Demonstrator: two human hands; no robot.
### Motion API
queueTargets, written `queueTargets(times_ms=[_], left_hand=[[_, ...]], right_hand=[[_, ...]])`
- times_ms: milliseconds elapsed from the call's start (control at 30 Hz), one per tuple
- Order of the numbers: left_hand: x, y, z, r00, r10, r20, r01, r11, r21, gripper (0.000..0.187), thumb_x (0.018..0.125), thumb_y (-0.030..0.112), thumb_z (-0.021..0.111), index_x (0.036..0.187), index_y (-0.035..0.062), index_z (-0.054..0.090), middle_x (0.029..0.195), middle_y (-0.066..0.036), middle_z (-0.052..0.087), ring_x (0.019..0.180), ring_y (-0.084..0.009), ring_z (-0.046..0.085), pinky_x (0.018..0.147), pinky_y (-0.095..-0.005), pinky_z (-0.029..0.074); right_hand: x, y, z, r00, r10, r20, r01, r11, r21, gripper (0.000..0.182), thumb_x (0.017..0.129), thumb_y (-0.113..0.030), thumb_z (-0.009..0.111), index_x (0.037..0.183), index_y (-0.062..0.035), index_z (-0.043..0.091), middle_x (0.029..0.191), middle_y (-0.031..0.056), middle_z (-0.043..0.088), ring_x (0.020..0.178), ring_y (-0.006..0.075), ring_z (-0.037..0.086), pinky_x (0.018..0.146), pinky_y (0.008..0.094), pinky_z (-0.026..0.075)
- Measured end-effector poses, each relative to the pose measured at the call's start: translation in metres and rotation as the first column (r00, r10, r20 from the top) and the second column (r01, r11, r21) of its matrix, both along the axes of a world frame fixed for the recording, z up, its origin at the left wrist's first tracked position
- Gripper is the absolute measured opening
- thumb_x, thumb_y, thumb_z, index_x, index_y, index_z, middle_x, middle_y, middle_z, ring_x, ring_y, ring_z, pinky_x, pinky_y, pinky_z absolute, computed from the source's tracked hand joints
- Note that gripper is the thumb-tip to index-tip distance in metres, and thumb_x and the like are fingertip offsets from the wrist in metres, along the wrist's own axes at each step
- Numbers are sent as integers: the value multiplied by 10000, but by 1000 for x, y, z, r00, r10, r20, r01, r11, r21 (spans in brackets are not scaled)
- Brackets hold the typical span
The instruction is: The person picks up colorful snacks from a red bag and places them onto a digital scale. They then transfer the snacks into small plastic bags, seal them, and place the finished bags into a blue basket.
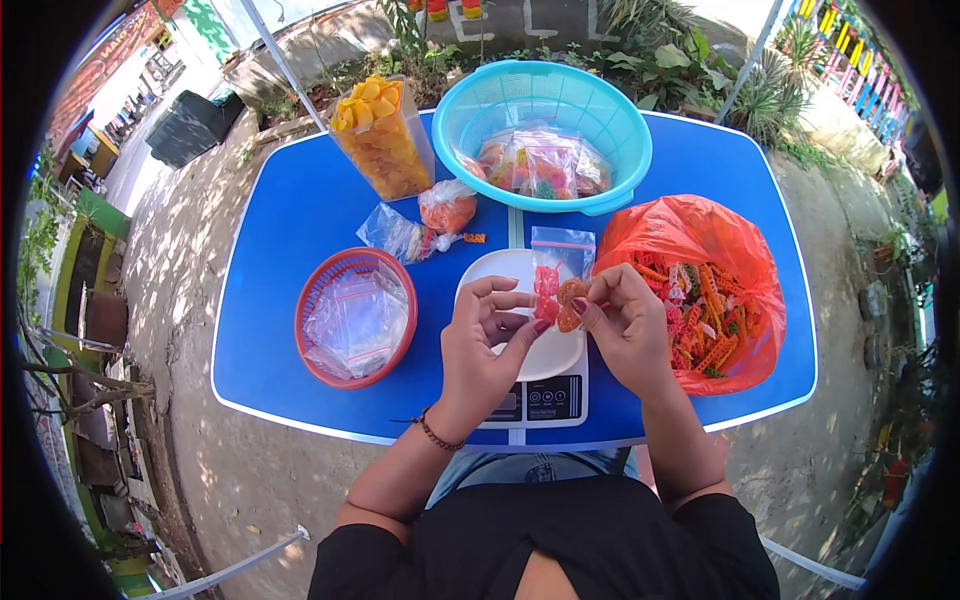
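Over the white plate, my left hand pinches pink wheel-shaped crackers between thumb and fingertips. My right hand closes its thumb and forefinger on an orange-brown cracker, held right beside the pink ones. A clear zip bag with a pink seal lies just behind the fingers, overlapping the crackers in this view. Under the plate is a kitchen scale with its buttons toward me; my left hand and wrist hide part of both.
A red basket holds clear bags at left. At right, a red plastic bag contains colourful crackers. A turquoise basket with filled packets stands behind. Left of it are a bag of yellow chips and small knotted bags, all on the blue table.
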State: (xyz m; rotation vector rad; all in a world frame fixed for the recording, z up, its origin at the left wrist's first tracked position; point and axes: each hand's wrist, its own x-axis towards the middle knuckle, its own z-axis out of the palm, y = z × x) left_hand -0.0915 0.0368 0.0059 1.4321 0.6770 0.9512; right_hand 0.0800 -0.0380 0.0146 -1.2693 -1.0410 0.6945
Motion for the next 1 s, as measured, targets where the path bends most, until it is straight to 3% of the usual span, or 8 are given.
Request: queueTargets(times_ms=[67, 167, 333, 533, 633, 733, 833, 1000], left_hand=[[10, 23, -1, 999, -3, 38, -1, 995, 103, 199, 919, -64, 683, 1093, -52, 589, 1160, -156, 695, 948, -154, 711, 811, -256, 573], [38, 63, 10, 998, 44, -50, -27, 950, 311, 164, 909, -76, 648, 1068, -40, 663, 1035, -122, 748, 899, -161, 742, 777, -285, 583], [84, 113, 13, 972, 127, -198, -9, 861, 508, 207, 921, -35, 651, 1120, -12, 702, 967, -147, 760, 891, -192, 759, 784, -288, 582], [100, 127, 20, 807, 337, -485, 141, 688, 712, 219, 896, 141, 690, 1085, 51, 751, 1013, -180, 748, 1008, -323, 723, 946, -441, 530], [102, 127, 21, 751, 310, -583, 253, 680, 688, 267, 878, 203, 701, 1100, 67, 757, 1052, -161, 752, 1066, -330, 695, 1032, -496, 455], [93, 128, 12, 846, 282, -452, 193, 630, 753, 256, 892, 209, 704, 1099, 71, 763, 1112, -162, 747, 1071, -325, 696, 1053, -503, 430], [66, 116, 12, 867, 369, -336, 89, 548, 831, 245, 899, 224, 714, 1089, 79, 769, 1169, -152, 738, 1102, -317, 689, 1073, -512, 414], [-19, 88, 21, 773, 511, -376, 28, 565, 825, 246, 898, 245, 733, 1081, 84, 769, 1189, -127, 739, 1152, -299, 672, 1081, -508, 407]], right_hand=[[10, 15, 9, 981, 34, 192, -36, 999, 9, 178, 887, 84, 661, 1014, 3, 567, 920, 51, 656, 851, 97, 673, 693, 245, 540], [29, 52, 25, 990, 95, 107, -98, 995, 21, 176, 908, 106, 641, 1038, 9, 575, 999, 65, 661, 927, 116, 658, 818, 268, 559], [67, 108, 33, 920, -157, 360, 186, 981, -47, 47, 877, 48, 671, 923, 49, 683, 880, 126, 745, 839, 189, 751, 724, 304, 586], [83, 133, 12, 817, -159, 555, 216, 976, -38, 128, 859, 52, 630, 955, 75, 711, 1050, 236, 705, 901, 324, 738, 800, 382, 588], [79, 127, 13, 686, -116, 718, 211, 977, -44, 211, 870, 59, 604, 1038, 60, 731, 1217, 283, 667, 1065, 402, 695, 918, 400, 571], [76, 125, 10, 604, -59, 795, 193, 978, -74, 239, 857, 69, 596, 1062, 56, 718, 1277, 286, 630, 1118, 447, 648, 974, 427, 542], [56, 117, 6, 612, -214, 761, 121, 977, 177, 245, 858, 70, 608, 1086, 53, 695, 1223, 254, 653, 1098, 435, 657, 980, 432, 532], [-1, 112, 20, 689, -15, 725, -171, 968, 183, 225, 857, 64, 620, 1073, 29, 672, 1133, 197, 651, 1073, 402, 638, 940, 444, 516]])
